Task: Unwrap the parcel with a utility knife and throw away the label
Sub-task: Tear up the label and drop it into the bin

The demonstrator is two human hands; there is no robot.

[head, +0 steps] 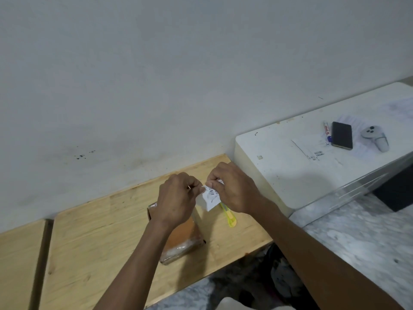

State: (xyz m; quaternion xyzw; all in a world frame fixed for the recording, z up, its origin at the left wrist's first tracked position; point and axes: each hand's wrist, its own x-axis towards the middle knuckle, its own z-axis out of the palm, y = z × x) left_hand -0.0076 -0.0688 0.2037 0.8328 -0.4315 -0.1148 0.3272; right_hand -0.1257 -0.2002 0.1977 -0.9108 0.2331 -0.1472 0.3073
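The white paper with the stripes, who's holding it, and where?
Both hands pinch the label at its top edge: left hand on the left corner, right hand on the right.

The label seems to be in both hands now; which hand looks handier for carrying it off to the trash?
Probably the right hand: its fingers pinch most of the white label, while the left hand holds only an edge above the parcel. No bin is in view, so this is a guess.
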